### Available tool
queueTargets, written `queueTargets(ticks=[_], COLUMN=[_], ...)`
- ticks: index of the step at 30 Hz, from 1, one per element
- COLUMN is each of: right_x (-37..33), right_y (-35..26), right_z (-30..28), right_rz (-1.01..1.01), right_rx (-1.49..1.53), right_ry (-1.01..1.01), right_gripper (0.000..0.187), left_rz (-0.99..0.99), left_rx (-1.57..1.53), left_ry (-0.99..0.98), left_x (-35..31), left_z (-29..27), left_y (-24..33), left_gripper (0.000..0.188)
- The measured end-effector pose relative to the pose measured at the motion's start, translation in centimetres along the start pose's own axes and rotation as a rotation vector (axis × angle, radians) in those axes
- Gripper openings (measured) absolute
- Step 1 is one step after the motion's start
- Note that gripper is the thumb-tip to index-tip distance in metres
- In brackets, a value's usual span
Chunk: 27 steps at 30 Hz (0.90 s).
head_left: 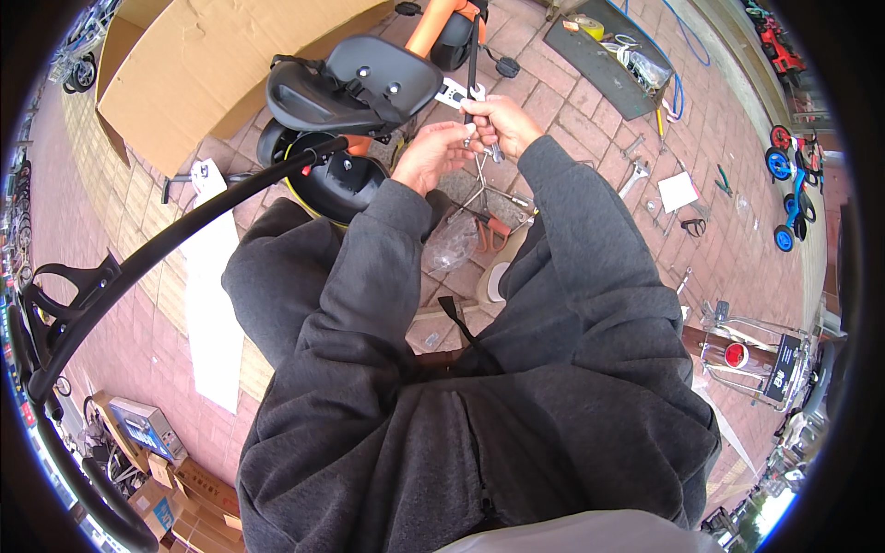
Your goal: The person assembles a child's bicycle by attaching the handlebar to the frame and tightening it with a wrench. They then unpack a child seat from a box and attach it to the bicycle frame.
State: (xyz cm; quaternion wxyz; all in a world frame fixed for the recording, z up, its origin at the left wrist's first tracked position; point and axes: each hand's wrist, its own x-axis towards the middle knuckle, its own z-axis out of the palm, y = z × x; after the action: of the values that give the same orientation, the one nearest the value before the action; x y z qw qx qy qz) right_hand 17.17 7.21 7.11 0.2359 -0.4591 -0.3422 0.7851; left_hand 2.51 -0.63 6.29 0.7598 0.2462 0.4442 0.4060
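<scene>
Near the upper middle, my two hands meet at the lower end of a thin black rod (473,66) beside the orange frame (428,29) of a child's tricycle. My left hand (426,158) is closed, thumb and fingers pinching at the rod's end. Closed as well, my right hand (503,123) grips a silver wrench (477,93), whose jaw shows above the fingers. What lies between the fingertips is partly hidden. Left of the hands is the tricycle's black seat (355,85). Below them, a multi-armed metal socket wrench (481,189) lies on the paving.
A long black push handle (198,214) curves along the left, beside a large open carton (198,78). An adjustable wrench (636,173), pliers (724,181) and white paper (678,192) lie rightward. Beyond sits a dark tool tray (590,69). A blue balance bike (788,189) stands far right.
</scene>
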Motion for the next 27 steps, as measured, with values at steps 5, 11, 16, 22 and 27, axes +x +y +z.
queueTargets(ticks=[5,11,16,22,27], right_x=[-0.4,-0.6,-0.5,-0.4,-0.2], right_y=[-0.7,-0.7,-0.4,0.0,0.8], right_z=[0.0,0.0,0.1,0.5,0.8], right_rz=[-0.042,-0.064,-0.043,-0.059,-0.067], right_rx=[0.051,0.031,-0.001,-0.043,-0.107], right_ry=[-0.038,-0.013,0.008,0.033,0.095], right_gripper=[0.015,0.013,0.013,0.014,0.013], left_rz=[0.01,0.083,0.4,0.402,0.315], left_rx=[-0.21,-0.102,0.24,1.114,1.102], left_ry=[-0.136,-0.051,0.392,0.724,0.664], left_x=[-0.2,-0.3,-1.2,-2.1,-1.5], left_z=[0.1,0.7,2.0,4.2,3.4], left_y=[0.5,0.3,0.3,1.3,1.0], left_gripper=[0.034,0.034,0.023,0.024,0.017])
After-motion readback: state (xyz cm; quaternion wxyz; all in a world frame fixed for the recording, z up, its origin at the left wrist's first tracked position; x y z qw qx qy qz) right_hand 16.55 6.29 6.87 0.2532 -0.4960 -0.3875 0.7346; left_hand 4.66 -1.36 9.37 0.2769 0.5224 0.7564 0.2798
